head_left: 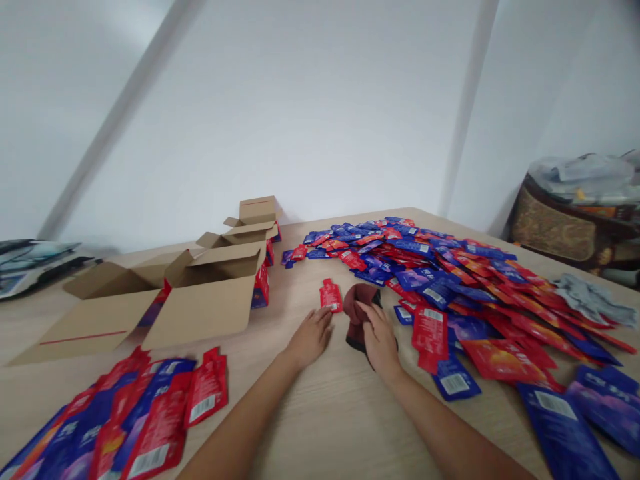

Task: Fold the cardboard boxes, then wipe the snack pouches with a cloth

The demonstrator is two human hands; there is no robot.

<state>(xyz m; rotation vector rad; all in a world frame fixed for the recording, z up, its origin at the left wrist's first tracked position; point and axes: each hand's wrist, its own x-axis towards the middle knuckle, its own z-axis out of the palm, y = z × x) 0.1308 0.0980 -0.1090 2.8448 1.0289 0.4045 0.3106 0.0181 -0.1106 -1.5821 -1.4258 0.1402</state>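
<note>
In the middle of the table, a small red spouted pouch (330,295) with a white label lies flat. My left hand (310,339) rests palm down just below it, fingers stretched out and the tips at its lower edge. A dark brown cloth (356,320) with a black edge is bunched beside the pouch. My right hand (379,337) lies on this cloth, its fingers curled into the fold. Close to the right hand lies another red pouch (431,332), label up, at the edge of a large heap of red and blue pouches (430,267).
Open cardboard boxes (205,303) stand in a row on the left, flaps spread outward. A row of overlapping red and blue pouches (125,420) lies at the front left. At the right edge are a grey cloth (595,300) and a patterned chair (555,220) with plastic bags on it.
</note>
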